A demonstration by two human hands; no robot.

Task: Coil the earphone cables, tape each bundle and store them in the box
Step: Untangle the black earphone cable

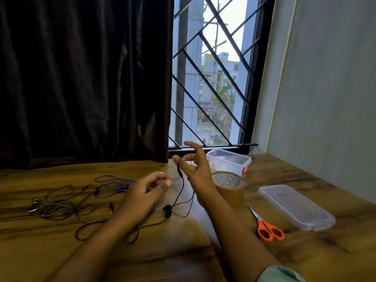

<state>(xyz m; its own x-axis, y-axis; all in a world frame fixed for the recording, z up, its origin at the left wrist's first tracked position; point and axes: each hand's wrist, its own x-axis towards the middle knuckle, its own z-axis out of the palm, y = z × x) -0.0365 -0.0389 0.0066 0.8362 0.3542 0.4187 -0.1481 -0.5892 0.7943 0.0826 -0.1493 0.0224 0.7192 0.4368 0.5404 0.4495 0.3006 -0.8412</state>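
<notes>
A: Three earphone sets are counted, none taped. Left of the left hand (149, 187), the grey set (55, 206) and purple set (114, 186) lie loose.

B: And the black set (179, 200)?

A: It is pinched in the right hand (192, 165); the left hand's fingers are curled, contact unclear. Right of it, one tape roll (228, 185), one empty box (228, 160), one scissors (266, 225), one lid (296, 206) are seen.

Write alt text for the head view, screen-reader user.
Right hand pinches a thin black earphone cable above a wooden table; left hand hovers beside it. Right: brown tape roll, orange-handled scissors, open clear plastic box, its lid. Left: tangled cables.
</notes>
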